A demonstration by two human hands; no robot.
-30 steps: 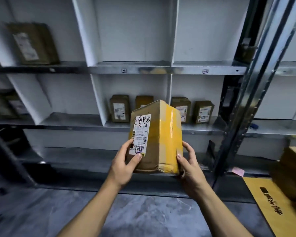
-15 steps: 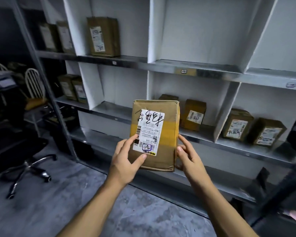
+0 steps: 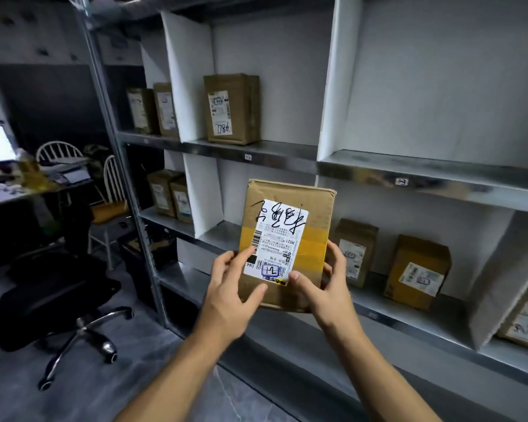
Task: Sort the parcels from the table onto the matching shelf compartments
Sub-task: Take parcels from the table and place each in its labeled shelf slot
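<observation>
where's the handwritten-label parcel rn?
Head view, centre: parcel held up by left hand and right hand at its lower corners, before the middle shelf, left of a labelled box.

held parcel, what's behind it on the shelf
Behind the held parcel lies the middle shelf; a brown box shows past its right edge. Whatever stands directly behind it is covered.

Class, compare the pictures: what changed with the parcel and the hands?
The parcel turned until its label faces the camera, and the view swung left along the shelves. The right hand brought its thumb onto the front. Both hands kept hold; the left hand is unchanged.
</observation>
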